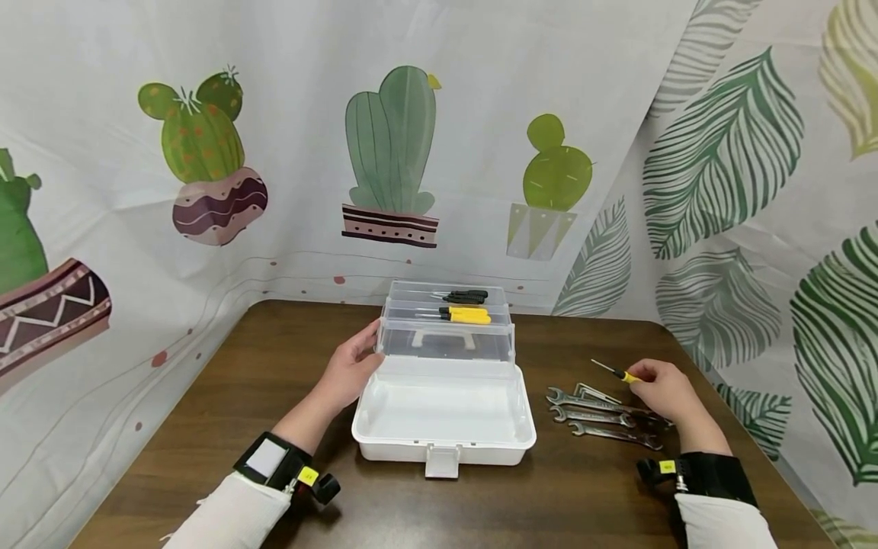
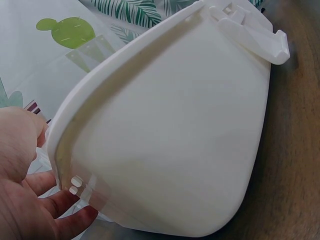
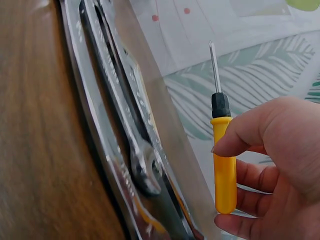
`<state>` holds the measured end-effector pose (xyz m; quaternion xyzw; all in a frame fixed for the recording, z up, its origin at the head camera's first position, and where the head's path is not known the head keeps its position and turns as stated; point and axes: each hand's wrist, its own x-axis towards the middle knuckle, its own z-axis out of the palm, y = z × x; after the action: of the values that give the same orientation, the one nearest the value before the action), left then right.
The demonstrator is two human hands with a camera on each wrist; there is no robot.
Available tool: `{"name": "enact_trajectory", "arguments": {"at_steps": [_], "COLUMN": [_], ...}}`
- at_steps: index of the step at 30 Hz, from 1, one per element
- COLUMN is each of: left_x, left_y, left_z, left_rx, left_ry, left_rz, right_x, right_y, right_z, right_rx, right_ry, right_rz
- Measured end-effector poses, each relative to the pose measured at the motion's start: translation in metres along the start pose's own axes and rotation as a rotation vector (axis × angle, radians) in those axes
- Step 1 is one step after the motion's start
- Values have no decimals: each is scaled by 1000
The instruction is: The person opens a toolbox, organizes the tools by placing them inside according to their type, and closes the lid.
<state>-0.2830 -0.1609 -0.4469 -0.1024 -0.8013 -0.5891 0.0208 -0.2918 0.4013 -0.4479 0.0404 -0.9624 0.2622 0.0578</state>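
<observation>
My right hand pinches a screwdriver with a yellow handle, a black collar and a thin metal shaft, raised beyond the wrenches. In the head view its shaft points left, toward a white toolbox standing with its lid up. At the toolbox's rear left corner, my left hand holds the edge where the clear upper part meets the white base. Two yellow-handled screwdrivers lie on a raised clear tray, and black-handled screwdrivers on the level behind. The base's white interior is bare.
Several metal wrenches lie on the brown wooden table, right of the toolbox. Hex keys sit just behind them. A patterned curtain hangs at the table's back edge. The toolbox latch juts forward at its front.
</observation>
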Motion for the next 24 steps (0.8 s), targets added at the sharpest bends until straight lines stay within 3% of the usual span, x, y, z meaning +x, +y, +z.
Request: {"name": "enact_trajectory", "arguments": {"at_steps": [11, 24], "left_x": [0, -1], "left_y": [0, 0], "left_z": [1, 0], "left_rx": [9, -15], "left_ry": [7, -2], "left_rz": [-12, 2], "right_x": [2, 2], "right_y": [-16, -53], "right_z": [6, 4], "right_rx": [47, 91], "right_ry": [1, -19], "right_rz": [-52, -153]}}
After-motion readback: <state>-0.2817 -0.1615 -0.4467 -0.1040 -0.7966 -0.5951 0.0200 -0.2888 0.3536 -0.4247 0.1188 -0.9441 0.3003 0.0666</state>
